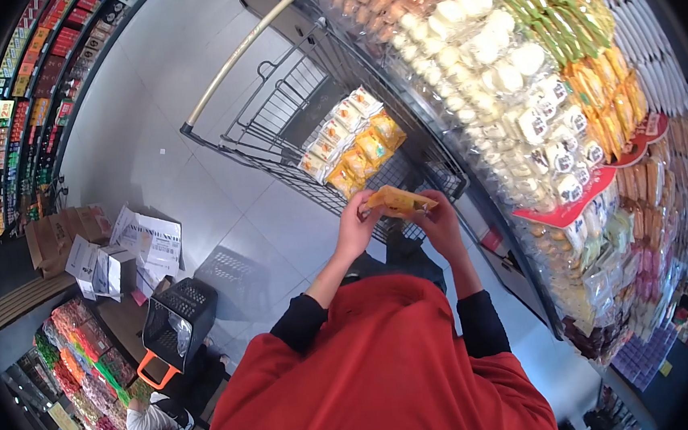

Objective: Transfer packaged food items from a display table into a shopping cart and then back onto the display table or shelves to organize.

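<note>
Both my hands hold one yellow plastic snack packet (400,202) between them, above the near end of a metal shopping cart (278,108). My left hand (358,223) grips its left end, and my right hand (440,222) grips its right end. Just beyond the packet, several similar yellow packets (373,146) lie in a row in the cart. Beside them is a row of white packets (333,136) with orange print. The cart's pale handle bar (241,59) points away to the upper left.
A display of wrapped breads and snacks (490,76) runs along the right. Opened cartons (105,267) and a black basket (182,318) with an orange handle are at left. Another person (157,427) is at a candy display (83,369), lower left. Stocked shelves (37,87) stand upper left.
</note>
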The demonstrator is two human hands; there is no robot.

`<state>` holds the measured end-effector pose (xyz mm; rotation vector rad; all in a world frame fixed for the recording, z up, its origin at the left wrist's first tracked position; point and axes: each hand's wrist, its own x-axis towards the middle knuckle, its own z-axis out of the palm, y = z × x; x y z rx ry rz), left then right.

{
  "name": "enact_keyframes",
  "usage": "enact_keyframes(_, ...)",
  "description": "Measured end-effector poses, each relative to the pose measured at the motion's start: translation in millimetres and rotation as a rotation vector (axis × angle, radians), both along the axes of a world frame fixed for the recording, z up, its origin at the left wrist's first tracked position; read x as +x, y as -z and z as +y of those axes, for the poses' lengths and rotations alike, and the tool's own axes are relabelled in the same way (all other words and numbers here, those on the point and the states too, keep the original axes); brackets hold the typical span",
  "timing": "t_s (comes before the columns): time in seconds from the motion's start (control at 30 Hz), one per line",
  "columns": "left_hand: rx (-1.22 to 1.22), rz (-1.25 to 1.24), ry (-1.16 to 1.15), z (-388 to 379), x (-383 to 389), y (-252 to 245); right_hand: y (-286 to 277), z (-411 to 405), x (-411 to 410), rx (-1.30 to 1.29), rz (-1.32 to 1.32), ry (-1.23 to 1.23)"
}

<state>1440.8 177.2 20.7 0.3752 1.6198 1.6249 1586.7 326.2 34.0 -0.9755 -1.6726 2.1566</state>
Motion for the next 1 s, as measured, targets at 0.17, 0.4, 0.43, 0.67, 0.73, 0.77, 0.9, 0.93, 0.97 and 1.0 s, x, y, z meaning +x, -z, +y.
enact_keyframes(0.17, -0.399, 0.577, 0.128, -45.0, -24.4, 73.9, 187.6, -37.0, -19.0, -0.238, -0.256, 0.206)
enact_keyframes(0.4, -0.588, 0.962, 0.556, -92.5, -42.0, 162.6, 364.3, -85.2, -86.4, -0.407, -0.528, 0.249)
enact_keyframes(0.43, -0.548, 0.958, 0.577, -91.2, -45.9, 166.4, 384.1, -86.4, -101.3, -0.456, -0.515, 0.346)
enact_keyframes(0.67, -0.544, 0.912, 0.586, -86.0, -49.9, 184.2, 466.4, -105.7, -147.4, -0.357, -0.575, 0.404)
enact_keyframes(0.73, -0.556, 0.913, 0.58, -86.6, -48.6, 187.1, 468.2, -112.1, -150.1, -0.126, -0.652, 0.329)
enact_keyframes(0.77, -0.561, 0.913, 0.572, -83.9, -47.2, 186.8, 468.6, -109.2, -147.9, -0.111, -0.649, 0.345)
enact_keyframes(0.9, -0.545, 0.902, 0.56, -81.8, -40.8, 184.8, 453.9, -92.0, -117.4, 0.102, -0.44, -0.036)
enact_keyframes(0.93, -0.511, 0.911, 0.571, -80.6, -39.0, 185.7, 446.4, -92.0, -103.6, 0.242, -0.662, -0.042)
enact_keyframes(0.97, -0.499, 0.941, 0.572, -78.9, -39.1, 181.9, 437.7, -91.7, -92.9, 0.368, -0.88, -0.044)
enact_keyframes(1.0, -0.508, 0.969, 0.567, -85.6, -39.5, 178.1, 413.9, -90.5, -87.6, 0.374, -0.847, -0.134)
